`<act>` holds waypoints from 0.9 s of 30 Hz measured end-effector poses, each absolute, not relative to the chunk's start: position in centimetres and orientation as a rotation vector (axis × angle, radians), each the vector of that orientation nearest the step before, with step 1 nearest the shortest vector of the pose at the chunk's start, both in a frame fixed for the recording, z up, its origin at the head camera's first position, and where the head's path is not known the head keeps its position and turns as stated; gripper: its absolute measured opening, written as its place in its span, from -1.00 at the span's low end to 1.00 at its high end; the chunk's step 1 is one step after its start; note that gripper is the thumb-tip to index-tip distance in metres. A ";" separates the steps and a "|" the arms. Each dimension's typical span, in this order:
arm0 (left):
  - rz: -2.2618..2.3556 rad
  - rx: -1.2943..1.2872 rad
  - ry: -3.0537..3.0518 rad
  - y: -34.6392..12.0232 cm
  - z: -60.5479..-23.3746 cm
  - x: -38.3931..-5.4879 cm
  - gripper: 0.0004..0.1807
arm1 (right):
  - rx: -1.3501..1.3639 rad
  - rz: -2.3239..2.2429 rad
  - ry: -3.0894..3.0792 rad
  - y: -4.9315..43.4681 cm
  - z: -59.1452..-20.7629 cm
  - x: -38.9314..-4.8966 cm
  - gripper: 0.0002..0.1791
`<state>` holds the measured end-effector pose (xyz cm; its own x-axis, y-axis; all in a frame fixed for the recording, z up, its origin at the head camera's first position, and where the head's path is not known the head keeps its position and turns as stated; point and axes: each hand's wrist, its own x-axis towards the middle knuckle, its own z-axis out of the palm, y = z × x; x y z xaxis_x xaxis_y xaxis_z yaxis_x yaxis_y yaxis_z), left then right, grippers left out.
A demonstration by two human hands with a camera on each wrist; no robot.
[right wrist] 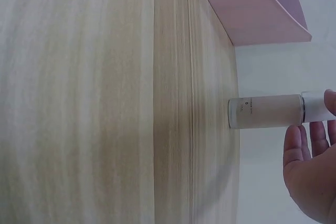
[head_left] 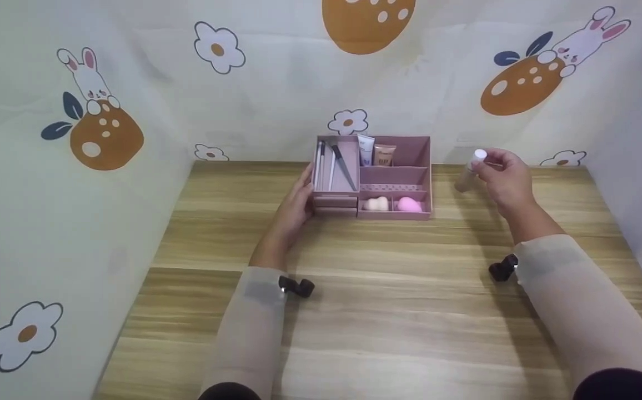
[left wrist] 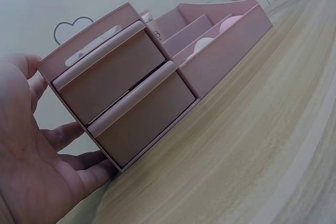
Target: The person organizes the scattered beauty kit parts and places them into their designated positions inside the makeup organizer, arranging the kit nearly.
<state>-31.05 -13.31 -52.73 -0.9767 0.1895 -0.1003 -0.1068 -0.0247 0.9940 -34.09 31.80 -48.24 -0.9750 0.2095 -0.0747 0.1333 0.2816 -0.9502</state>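
My right hand (head_left: 510, 180) pinches the white cap of a foundation bottle (head_left: 467, 179), held roughly upright right of a pink cosmetics organizer (head_left: 396, 176). In the right wrist view, the beige bottle (right wrist: 268, 111) has its base at the table's back edge; whether it touches the wood I cannot tell. Against the organizer's left side rest the loosely extended fingers of my left hand (head_left: 294, 210). Two drawers (left wrist: 136, 108) face front in the left wrist view, both pushed in. Makeup brushes (head_left: 343, 165) lie in the top left tray.
A white tube (head_left: 365, 151) and a brown tube (head_left: 384, 156) stand in the organizer's back compartment. Its front cells hold a beige sponge (head_left: 376, 204) and a pink sponge (head_left: 409, 205). Patterned cloth walls (head_left: 276, 94) border the wooden table (head_left: 387, 311) at the back and sides.
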 end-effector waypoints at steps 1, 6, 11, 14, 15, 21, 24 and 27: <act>2.107 0.086 2.040 -13.3 -52.7 -31.0 -0.44 | -0.314 1.822 -2.447 31.8 -48.3 -34.1 -0.43; 2.099 0.065 2.039 -13.3 -52.7 -31.0 -0.46 | -0.249 1.858 -2.371 31.6 -48.0 -34.1 -0.54; 2.104 0.063 2.034 -13.3 -52.7 -31.0 -0.47 | -0.207 1.837 -2.356 31.0 -47.0 -33.8 -0.55; 2.098 0.067 2.041 -13.3 -52.8 -31.0 -0.47 | -0.192 1.801 -2.387 30.6 -46.3 -33.5 -0.51; 2.097 0.067 2.043 -13.3 -52.8 -31.0 -0.47 | -0.189 1.795 -2.397 30.5 -46.1 -33.4 -0.50; 2.089 0.054 2.052 -13.3 -52.8 -31.1 -0.47 | -0.149 1.804 -2.389 29.7 -44.9 -33.0 -0.53; 2.088 0.049 2.050 -13.3 -52.7 -31.1 -0.46 | -0.124 1.836 -2.353 29.2 -44.4 -32.9 -0.55; 2.099 0.054 2.041 -13.3 -52.7 -31.1 -0.46 | -0.100 1.860 -2.326 28.5 -43.8 -32.9 -0.56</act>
